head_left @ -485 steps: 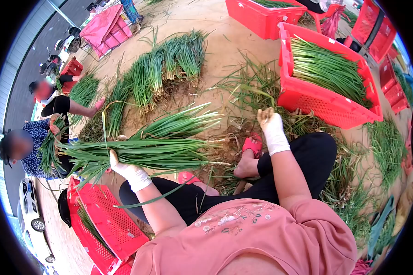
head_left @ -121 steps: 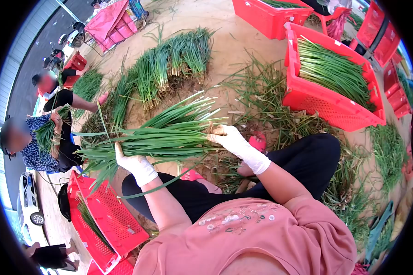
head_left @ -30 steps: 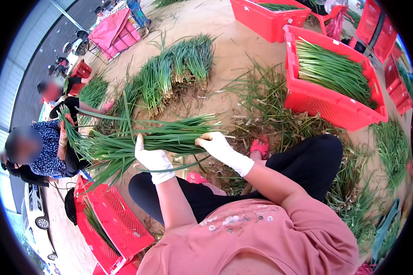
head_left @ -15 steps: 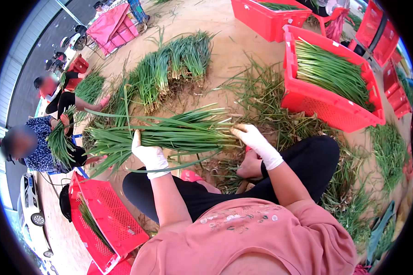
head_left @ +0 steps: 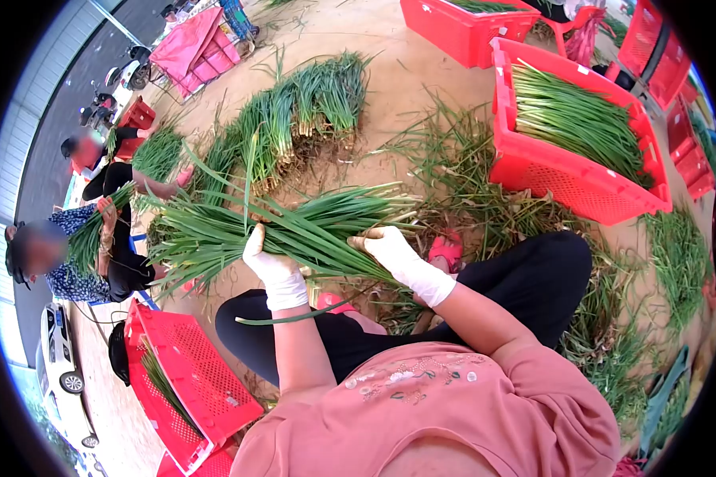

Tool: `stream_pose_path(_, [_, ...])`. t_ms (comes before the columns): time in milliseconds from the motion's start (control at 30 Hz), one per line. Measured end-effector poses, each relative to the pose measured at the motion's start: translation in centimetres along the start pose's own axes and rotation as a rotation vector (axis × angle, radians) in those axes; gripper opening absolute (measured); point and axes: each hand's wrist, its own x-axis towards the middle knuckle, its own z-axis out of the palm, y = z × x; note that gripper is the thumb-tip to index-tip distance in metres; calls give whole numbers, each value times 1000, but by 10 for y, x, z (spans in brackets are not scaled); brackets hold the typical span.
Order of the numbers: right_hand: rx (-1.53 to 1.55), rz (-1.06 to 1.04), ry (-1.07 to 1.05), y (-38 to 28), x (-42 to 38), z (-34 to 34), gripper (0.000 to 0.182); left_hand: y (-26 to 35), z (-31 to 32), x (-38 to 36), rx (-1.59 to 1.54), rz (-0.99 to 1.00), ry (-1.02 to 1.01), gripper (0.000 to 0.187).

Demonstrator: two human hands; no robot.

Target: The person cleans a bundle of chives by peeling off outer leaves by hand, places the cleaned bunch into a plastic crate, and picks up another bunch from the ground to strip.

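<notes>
A large bunch of long green stalks with pale ends [head_left: 318, 222] lies across both hands above my lap. My left hand [head_left: 270, 262], in a white glove, grips the leafy part of the bunch, and one long leaf stands up beside its thumb. Nearer the pale ends, my right hand [head_left: 391, 253], also gloved, is closed on the stalks, some of which slant down under it toward the lower right. The undersides of the stalks and some fingertips are hidden.
Bundled stalks [head_left: 294, 119] lie on the ground ahead. A red crate [head_left: 565, 187] full of stalks stands at the right, another red crate [head_left: 191, 381] at the lower left. Loose leaves [head_left: 501, 215] litter the ground. A co-worker [head_left: 79, 254] sits at the left holding stalks.
My right hand has moved left and slightly down from the pale ends, toward my left hand. Some stalks now slant across the rest. The co-worker's stalks have shifted.
</notes>
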Motion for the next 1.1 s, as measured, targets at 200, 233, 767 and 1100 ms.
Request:
stream_pose_path(200, [232, -102, 21, -3, -6, -10, 19, 0, -7, 3, -32, -6, 33, 26])
stream_pose_path(233, [230, -87, -2, -1, -3, -13, 20, -2, -10, 5, -34, 1, 38, 27])
stream_pose_path(767, [490, -140, -179, -76, -5, 25, 13, -19, -15, 4, -89, -151, -4, 21])
stream_pose_path(1100, [649, -73, -263, -51, -9, -44, 13, 4, -34, 20, -76, -46, 89, 23])
